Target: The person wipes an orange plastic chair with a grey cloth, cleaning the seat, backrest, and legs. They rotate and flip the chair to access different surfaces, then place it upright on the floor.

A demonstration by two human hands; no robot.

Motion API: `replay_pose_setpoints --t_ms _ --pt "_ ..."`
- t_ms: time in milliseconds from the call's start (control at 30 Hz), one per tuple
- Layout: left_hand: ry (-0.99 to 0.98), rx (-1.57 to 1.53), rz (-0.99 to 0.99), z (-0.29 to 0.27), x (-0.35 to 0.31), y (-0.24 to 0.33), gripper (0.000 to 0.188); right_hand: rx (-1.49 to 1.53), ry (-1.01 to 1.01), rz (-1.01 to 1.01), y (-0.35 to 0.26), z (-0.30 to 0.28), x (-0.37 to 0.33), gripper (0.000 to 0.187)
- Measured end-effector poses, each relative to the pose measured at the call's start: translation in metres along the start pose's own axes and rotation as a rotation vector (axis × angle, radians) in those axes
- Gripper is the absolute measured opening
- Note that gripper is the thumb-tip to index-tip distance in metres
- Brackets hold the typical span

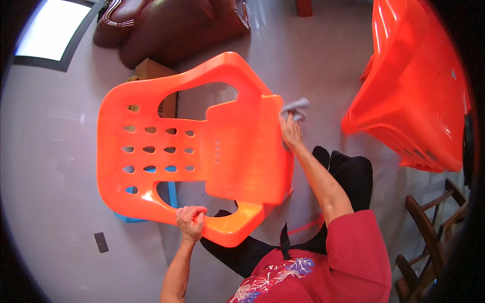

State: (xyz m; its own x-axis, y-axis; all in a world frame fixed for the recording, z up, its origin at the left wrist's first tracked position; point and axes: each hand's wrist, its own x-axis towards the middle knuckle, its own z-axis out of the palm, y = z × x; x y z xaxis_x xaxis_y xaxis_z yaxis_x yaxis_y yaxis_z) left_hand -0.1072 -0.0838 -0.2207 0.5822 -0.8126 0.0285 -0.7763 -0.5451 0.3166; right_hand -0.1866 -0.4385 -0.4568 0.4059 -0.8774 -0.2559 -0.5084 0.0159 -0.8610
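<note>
An orange plastic armchair [247, 146] is held up before me, its backrest with drop-shaped holes to the left and its seat to the right. My left hand [191, 222] is closed around the near armrest. At the seat's outer right edge, my right hand [290, 132] grips a grey cloth [297, 107], which bunches out above the fingers. Part of that hand's grip is hidden by the cloth and the seat edge.
More orange plastic chairs [409, 96] stand stacked at the right. A dark brown leather sofa [182, 30] and a cardboard box [146, 69] lie beyond the chair. Something blue [173, 194] shows behind the backrest. Dark wooden furniture [427, 227] sits at lower right.
</note>
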Motion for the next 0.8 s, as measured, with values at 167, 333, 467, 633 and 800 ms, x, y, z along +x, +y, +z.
replay_pose_setpoints --t_ms 167,333,467,633,800 --pt "0.009 -0.001 -0.003 0.002 -0.003 -0.001 0.010 0.310 0.016 0.040 -0.010 -0.008 -0.004 0.070" --pt "0.022 -0.010 -0.015 0.003 -0.006 0.006 0.011 0.487 -0.026 0.333 -0.008 -0.024 -0.074 0.064" --pt "0.057 -0.012 -0.021 0.003 -0.013 -0.003 0.009 0.631 -0.081 0.472 0.027 0.000 -0.124 0.055" --pt "0.167 0.003 0.014 0.011 -0.008 -0.015 0.010 0.735 -0.110 0.794 0.028 0.001 -0.184 0.048" --pt "0.151 0.022 -0.072 0.007 -0.016 -0.018 0.020 0.717 -0.344 0.524 0.038 0.001 -0.232 0.017"
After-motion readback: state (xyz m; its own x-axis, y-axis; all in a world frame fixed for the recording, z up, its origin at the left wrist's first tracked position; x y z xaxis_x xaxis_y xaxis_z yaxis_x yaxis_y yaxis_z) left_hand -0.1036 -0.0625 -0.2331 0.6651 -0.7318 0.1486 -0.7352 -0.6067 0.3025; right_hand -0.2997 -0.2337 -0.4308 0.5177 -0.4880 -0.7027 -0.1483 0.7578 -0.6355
